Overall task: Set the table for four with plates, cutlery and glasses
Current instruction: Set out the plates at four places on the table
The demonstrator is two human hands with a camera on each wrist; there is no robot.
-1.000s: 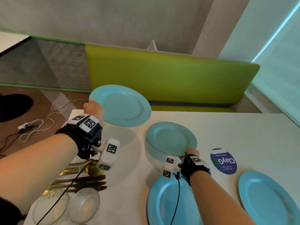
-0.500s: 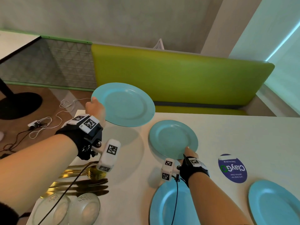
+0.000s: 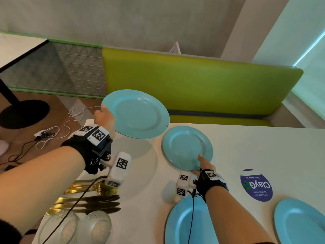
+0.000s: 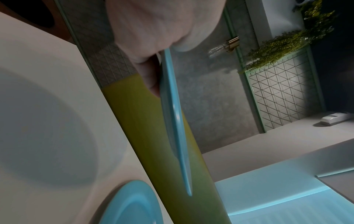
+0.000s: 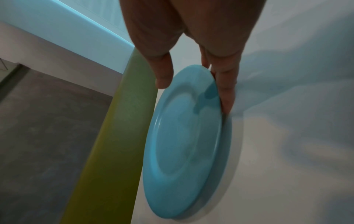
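My left hand (image 3: 105, 114) grips the left rim of a light blue plate (image 3: 137, 113), thumb on top, holding it in the air over the table's far left corner. In the left wrist view that plate (image 4: 173, 106) shows edge-on, pinched by the left hand (image 4: 162, 63). My right hand (image 3: 202, 164) holds a second blue plate (image 3: 186, 147) by its near rim, low over the white table (image 3: 263, 147). In the right wrist view the fingers (image 5: 226, 94) are under the plate (image 5: 182, 144) and the thumb is above it.
Two more blue plates (image 3: 184, 224) (image 3: 302, 224) lie at the near edge. Gold cutlery (image 3: 88, 187), knives (image 3: 98, 203) and two glasses (image 3: 95, 228) (image 3: 59, 228) sit near left. A blue sticker (image 3: 255, 184) is right of my right hand. A green bench (image 3: 193, 85) runs behind the table.
My right hand has carried its plate a little farther away and lowered it close to the tabletop; its shadow has shrunk. My left hand still holds its plate up in about the same place.
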